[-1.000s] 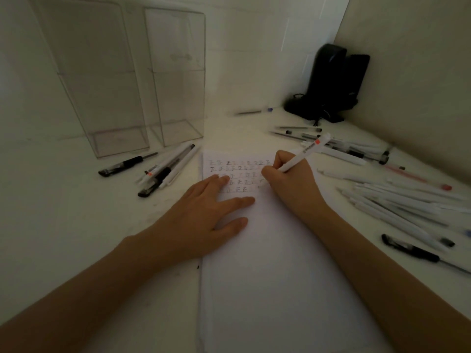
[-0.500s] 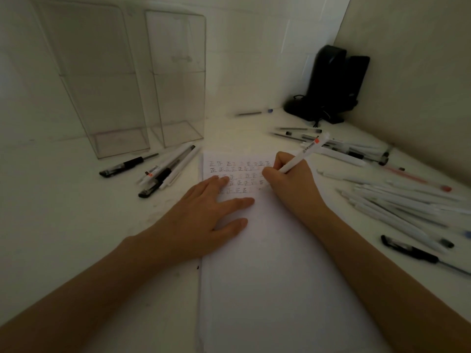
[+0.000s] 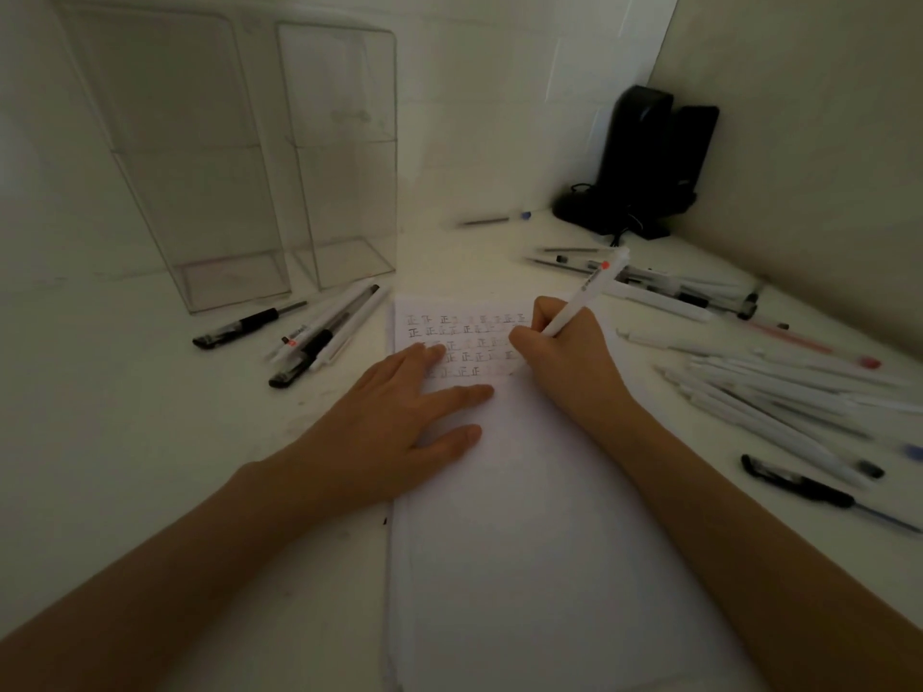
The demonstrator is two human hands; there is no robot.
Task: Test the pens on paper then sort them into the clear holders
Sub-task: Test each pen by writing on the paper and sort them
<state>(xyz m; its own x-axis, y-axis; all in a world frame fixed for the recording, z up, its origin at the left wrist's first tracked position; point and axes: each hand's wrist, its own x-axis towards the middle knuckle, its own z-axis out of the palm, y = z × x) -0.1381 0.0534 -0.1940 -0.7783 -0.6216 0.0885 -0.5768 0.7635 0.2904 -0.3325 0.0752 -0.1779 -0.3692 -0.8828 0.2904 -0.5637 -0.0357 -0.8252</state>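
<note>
A white sheet of paper lies in front of me, with rows of small written marks across its top. My right hand grips a white pen with a red dot near its top end, its tip down on the paper at the right of the marks. My left hand lies flat with straight fingers on the paper's left side. Two clear holders, the left holder and the right holder, stand upright at the back left, with nothing inside them.
Several black and white pens lie in front of the holders. Many more pens are scattered on the desk at the right. A black device with a cable stands in the back corner. One pen lies alone near the back wall.
The right hand and its pen have shifted only slightly at the same spot on the paper. The left hand has stayed put.
</note>
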